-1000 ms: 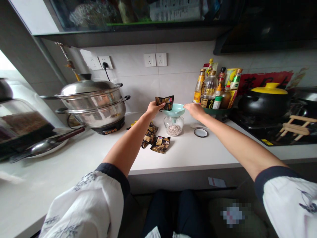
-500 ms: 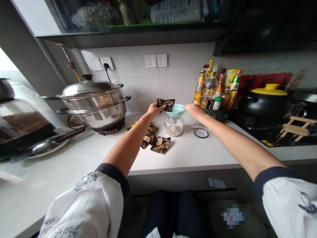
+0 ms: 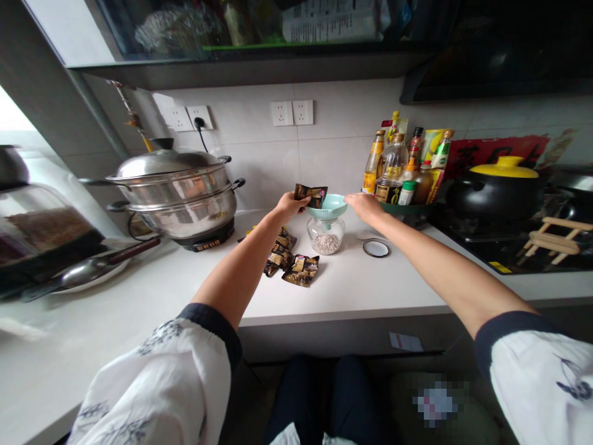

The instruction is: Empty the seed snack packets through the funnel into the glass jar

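My left hand grips a small black-and-gold snack packet, tilted over the left rim of a pale green funnel. The funnel sits in the mouth of a clear glass jar, whose lower part holds small pale pieces. My right hand has its fingers closed on the funnel's right edge. More black-and-gold packets lie on the counter left of and in front of the jar. To the jar's right rests a round lid with a dark rim.
A two-tier steel steamer stands on the left, near a ladle on a plate. Seasoning bottles are grouped at the back right. Farther right are a black pot with a yellow lid and a small wooden stand. A cabinet hangs overhead.
Both hands keep their places at the funnel. The packet has shifted very slightly, and the pale pieces in the jar look a little rearranged.
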Tool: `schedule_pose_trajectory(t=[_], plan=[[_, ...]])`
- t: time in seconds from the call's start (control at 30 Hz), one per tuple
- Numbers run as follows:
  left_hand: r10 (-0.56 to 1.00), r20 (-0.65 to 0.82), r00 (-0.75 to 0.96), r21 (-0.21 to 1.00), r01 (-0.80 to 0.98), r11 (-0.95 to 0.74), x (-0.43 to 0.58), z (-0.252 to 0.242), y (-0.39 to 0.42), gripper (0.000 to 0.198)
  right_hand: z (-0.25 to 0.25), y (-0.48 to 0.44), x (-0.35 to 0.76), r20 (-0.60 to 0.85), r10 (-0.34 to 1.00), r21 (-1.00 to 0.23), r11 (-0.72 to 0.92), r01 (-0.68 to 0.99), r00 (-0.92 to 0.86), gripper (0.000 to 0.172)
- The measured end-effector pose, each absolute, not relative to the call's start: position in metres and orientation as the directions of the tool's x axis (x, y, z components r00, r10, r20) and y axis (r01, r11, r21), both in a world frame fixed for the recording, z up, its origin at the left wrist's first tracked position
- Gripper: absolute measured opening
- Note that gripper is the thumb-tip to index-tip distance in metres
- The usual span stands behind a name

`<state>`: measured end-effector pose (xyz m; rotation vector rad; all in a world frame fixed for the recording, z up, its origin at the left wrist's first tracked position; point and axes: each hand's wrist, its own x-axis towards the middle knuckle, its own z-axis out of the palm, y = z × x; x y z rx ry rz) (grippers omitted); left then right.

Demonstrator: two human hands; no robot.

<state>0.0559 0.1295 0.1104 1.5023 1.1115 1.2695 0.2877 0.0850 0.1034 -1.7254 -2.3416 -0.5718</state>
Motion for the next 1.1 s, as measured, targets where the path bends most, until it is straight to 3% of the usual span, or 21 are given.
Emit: schedule_pose_trajectory(t=[0.13,0.37,0.5,0.87,1.1], plan=[[0.963,0.262,0.056,0.965,0.006,-0.263,0.0548,0.1092,0.1298,0.032,0.1023,0.0859,0.2884,0.397,0.865,0.221,0.234,0.947,-0.306,0.033],[0.962,0.258,0.092,0.966,0.006,-0.259,0.0533,0.1076,0.1314,0.032,0.1034,0.0834,0.2866,0.393,0.869,0.222,0.227,0.948,-0.300,0.032],[0.967,0.236,0.093,0.964,0.107,-0.245,0.0534,0.1087,0.1304,0.031,0.1028,0.0843,0.2870,0.399,0.862,0.222,0.239,0.945,-0.312,0.032],[0.949,0.301,0.093,0.944,0.116,-0.310,0.0525,0.1076,0.1278,0.024,0.1022,0.0860,0.2878,0.393,0.859,0.245,0.246,0.938,-0.328,0.030],[0.956,0.212,0.204,0.959,0.144,-0.243,0.0525,0.1165,0.1281,0.020,0.1037,0.0865,0.2876,0.395,0.859,0.262,0.233,0.936,-0.325,0.028]])
